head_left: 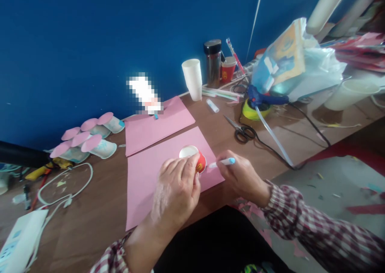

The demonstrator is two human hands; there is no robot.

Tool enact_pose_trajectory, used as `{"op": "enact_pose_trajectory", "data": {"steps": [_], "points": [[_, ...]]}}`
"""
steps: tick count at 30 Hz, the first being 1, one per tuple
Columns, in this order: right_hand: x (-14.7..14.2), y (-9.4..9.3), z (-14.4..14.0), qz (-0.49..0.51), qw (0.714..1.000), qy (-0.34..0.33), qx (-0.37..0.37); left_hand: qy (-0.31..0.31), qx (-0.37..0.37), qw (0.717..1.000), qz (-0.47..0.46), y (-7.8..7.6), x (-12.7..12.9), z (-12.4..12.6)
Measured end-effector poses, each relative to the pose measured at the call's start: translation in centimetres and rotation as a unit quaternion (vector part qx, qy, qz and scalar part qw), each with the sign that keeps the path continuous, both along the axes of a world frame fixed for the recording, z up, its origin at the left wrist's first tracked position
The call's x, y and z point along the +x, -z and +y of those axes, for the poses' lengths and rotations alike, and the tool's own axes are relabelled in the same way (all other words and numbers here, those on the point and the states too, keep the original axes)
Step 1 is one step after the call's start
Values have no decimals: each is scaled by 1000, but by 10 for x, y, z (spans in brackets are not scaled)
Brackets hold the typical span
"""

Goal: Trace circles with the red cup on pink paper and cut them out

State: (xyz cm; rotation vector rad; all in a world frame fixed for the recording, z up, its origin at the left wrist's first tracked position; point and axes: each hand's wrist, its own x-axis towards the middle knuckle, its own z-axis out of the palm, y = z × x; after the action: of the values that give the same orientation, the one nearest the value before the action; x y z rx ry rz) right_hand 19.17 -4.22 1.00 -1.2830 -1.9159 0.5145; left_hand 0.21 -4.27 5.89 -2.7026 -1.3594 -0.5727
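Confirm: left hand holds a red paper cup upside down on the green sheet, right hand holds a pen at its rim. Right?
Not quite: the sheet is pink, not green, as the head view shows. The rest stands: the left hand holds the red paper cup upside down on it, and the right hand holds a pen at its rim.

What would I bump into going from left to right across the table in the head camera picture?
White power strip → pink-topped cups → left hand on the red paper cup → right hand with a pen → scissors → blue glue gun → plastic bag.
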Motion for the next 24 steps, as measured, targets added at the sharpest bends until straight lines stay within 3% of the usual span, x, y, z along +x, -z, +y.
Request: {"op": "enact_pose_trajectory", "data": {"steps": [6, 17, 22, 24], "points": [[2, -1, 0, 21, 1000, 18, 5, 14, 2, 1000, 10, -4, -1, 3], [-3, 0, -8, 4, 1000, -5, 8, 75, -26, 992, 96, -26, -5, 21], [3, -6, -17, 49, 996, 68, -39, 130, -82, 981, 120, -39, -10, 33], [6, -7, -25, 60, 995, 67, -53, 145, -104, 976, 122, -43, -12, 39]]}}
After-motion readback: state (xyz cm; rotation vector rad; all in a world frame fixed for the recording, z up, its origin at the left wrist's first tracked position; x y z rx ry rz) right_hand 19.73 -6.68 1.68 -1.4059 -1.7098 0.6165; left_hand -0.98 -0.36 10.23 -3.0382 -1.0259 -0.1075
